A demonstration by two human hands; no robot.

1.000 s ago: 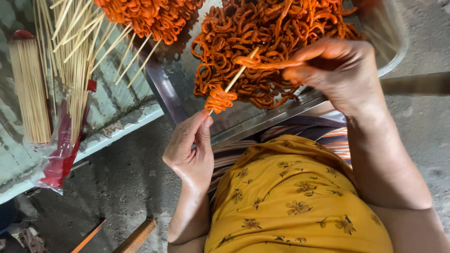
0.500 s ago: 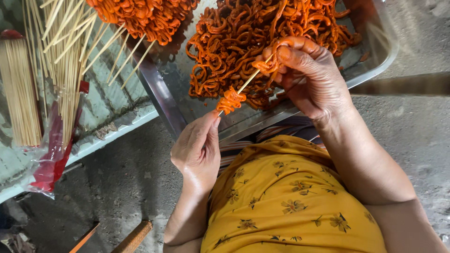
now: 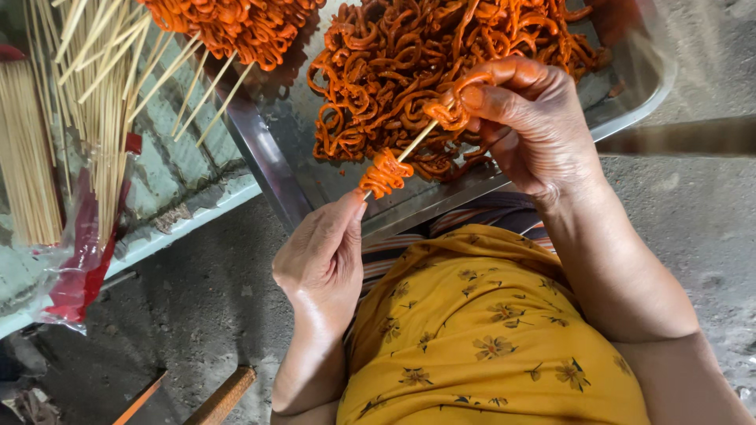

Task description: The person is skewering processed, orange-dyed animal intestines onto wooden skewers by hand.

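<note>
— Rough grey concrete floor (image 3: pixel 197 315) runs under everything; what sits on it?

— A shallow steel tray (image 3: pixel 276 165) lies across the person's lap, its near edge just above the yellow flowered cloth (image 3: pixel 488 346). It holds a heap of orange curled strips (image 3: pixel 394 71), piled toward the far side, with bare metal along the near left corner.

— And the hands?

— Left hand (image 3: pixel 323 260) is at the tray's near edge, fingers closed together, thumb tip pressed up against a small folded orange piece (image 3: pixel 384 173) threaded low on a thin wooden skewer (image 3: pixel 416 142). Right hand (image 3: pixel 528 126) is over the tray's middle, fingers pinched around a second orange strip (image 3: pixel 449 110) at the skewer's upper end. The skewer slants between the two hands, above the tray.

— Anything else holding things?

— Beyond the tray's left edge, a pale green ledge (image 3: pixel 181 205). On it, loaded skewers (image 3: pixel 228 31) with orange bunches at the top, sticks pointing down, a loose spread of bare sticks (image 3: pixel 102 94), and a tight bundle of thinner sticks (image 3: pixel 27 149) at the far left. A clear-and-red plastic bag (image 3: pixel 75 275) hangs over the ledge's near edge.
</note>
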